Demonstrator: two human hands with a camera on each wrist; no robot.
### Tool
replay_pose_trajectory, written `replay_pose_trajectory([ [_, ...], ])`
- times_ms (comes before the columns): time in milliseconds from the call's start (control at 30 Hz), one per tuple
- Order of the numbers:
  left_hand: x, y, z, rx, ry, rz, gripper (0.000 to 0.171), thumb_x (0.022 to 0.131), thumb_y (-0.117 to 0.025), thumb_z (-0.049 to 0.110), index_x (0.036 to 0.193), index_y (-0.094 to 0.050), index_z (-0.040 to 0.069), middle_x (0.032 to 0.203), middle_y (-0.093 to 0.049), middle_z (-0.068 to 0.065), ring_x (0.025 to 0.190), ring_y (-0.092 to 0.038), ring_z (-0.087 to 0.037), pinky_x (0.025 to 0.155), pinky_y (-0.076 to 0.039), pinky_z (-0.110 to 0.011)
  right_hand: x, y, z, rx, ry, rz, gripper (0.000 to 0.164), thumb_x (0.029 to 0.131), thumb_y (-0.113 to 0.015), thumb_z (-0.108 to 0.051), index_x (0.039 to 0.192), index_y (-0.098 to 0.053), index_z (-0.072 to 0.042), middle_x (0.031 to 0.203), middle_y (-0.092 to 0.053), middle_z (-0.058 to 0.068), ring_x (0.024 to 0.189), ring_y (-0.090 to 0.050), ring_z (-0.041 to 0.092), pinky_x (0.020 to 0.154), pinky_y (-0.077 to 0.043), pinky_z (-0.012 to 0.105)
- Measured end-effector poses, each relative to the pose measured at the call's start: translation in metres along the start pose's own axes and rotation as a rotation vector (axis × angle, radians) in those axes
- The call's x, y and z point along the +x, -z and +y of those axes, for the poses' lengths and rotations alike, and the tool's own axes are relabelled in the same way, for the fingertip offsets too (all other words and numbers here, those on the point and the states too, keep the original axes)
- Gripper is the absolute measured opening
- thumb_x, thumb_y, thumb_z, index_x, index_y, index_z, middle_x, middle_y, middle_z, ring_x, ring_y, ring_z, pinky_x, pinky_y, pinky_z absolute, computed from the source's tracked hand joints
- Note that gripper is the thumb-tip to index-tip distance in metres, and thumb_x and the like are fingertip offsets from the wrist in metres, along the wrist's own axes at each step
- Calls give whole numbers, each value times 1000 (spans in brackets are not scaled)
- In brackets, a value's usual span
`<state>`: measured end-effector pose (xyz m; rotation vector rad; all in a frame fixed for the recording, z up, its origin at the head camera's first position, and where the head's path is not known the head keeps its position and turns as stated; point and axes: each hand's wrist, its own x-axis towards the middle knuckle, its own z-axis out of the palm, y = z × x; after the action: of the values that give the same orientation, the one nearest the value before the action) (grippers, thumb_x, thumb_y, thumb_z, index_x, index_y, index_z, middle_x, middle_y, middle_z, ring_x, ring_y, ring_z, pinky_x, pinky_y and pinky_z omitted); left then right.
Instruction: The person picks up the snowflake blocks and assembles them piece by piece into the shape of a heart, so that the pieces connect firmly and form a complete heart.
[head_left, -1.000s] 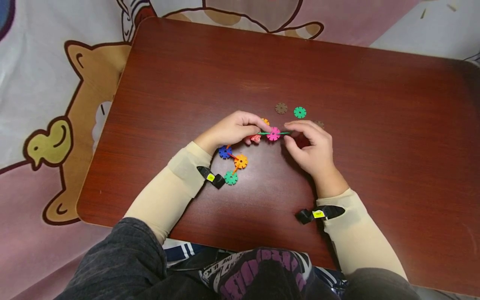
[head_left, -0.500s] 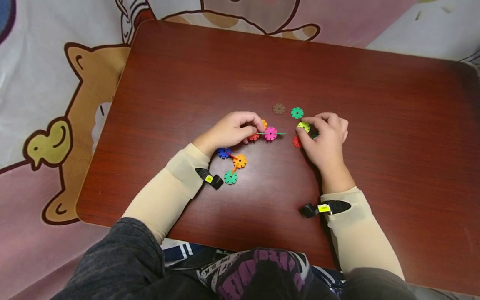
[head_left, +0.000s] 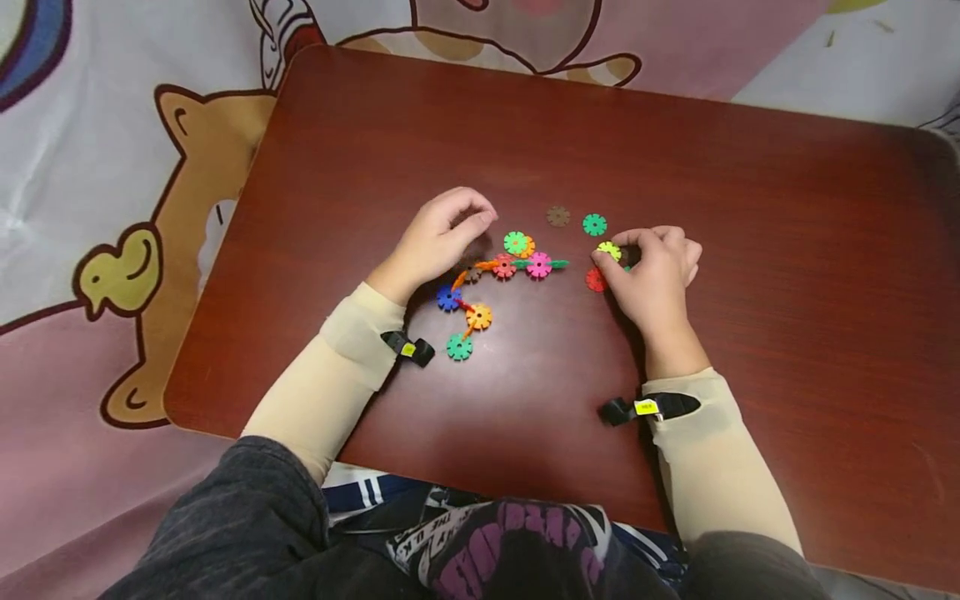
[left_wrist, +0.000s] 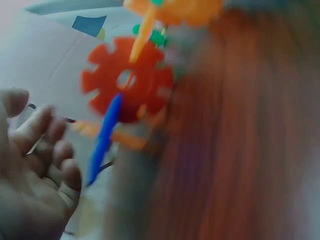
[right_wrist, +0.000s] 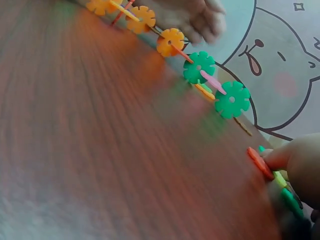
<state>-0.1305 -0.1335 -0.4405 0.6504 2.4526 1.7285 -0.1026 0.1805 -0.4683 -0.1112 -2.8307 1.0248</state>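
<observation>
A curved chain of notched plastic discs (snowflake building discs) (head_left: 505, 267) lies on the table, joined edge to face in several colours. Its right end is a pink disc (head_left: 538, 265) with a green disc (head_left: 559, 264) slotted upright into it. Above the chain's left part my left hand (head_left: 435, 237) hovers with loosely bent fingers and nothing in them. My right hand (head_left: 656, 275) pinches a yellow-green disc (head_left: 608, 250) between thumb and forefinger, right of the chain. A red disc (head_left: 596, 280) lies beside the thumb, and the hand partly covers a green one.
Loose discs lie behind the chain: a brown one (head_left: 557, 217), a green one (head_left: 595, 224) and a light green one (head_left: 516, 242) overlapping an orange one. The brown wooden table (head_left: 787, 333) has a cartoon-printed cloth (head_left: 120, 167) along its left and far sides.
My right hand has left the chain's green end disc and moved right to the yellow-green disc. My left hand has let go of the chain and drawn back to the upper left.
</observation>
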Motion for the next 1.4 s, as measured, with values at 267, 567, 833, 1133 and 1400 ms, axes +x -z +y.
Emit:
replay_pose_trajectory([
  [267, -95, -21, 62, -292, -257, -505, 16, 98, -71, 3, 113, -65, 2, 107, -66, -3, 96, -64, -17, 84, -58, -33, 11, -6, 2, 24, -2, 13, 38, 90, -84, -31, 117, -74, -7, 127, -54, 19, 130, -34, 42, 115, -20, 57],
  [567, -195, -86, 28, -547, -12, -1243, 46, 114, -39, 7, 159, -39, -3, 167, -40, -14, 153, -33, -8, 125, -29, -30, 28, -18, 6, 17, 38, 17, 32, 92, -82, -30, 114, -77, -8, 123, -59, 18, 127, -37, 42, 113, -23, 57],
  [833, -221, -94, -29, -416, 260, -1101, 48, 115, -49, 27, 162, -43, 18, 170, -35, 5, 155, -28, -9, 124, -31, -30, 42, -20, 16, 8, 37, 41, 38, 92, -84, -32, 118, -77, -5, 123, -55, 20, 129, -37, 43, 113, -25, 55],
  [1133, -199, -77, -21, -108, 214, -1042, 43, 113, -52, 25, 154, -55, 13, 155, -55, 4, 141, -46, -3, 116, -39, -23, 43, -8, 33, 24, 24, 84, 41, 90, -88, -32, 113, -76, -1, 105, -68, 19, 120, -48, 35, 112, -23, 49],
  [1400, -125, -11, 30, -152, 317, -782, 27, 110, -59, 24, 129, -65, 5, 112, -75, -6, 96, -74, -16, 82, -62, -32, 49, 11, 43, -14, -35, 74, 47, 89, -89, -39, 105, -74, 2, 90, -61, 16, 119, -45, 31, 109, -22, 47],
])
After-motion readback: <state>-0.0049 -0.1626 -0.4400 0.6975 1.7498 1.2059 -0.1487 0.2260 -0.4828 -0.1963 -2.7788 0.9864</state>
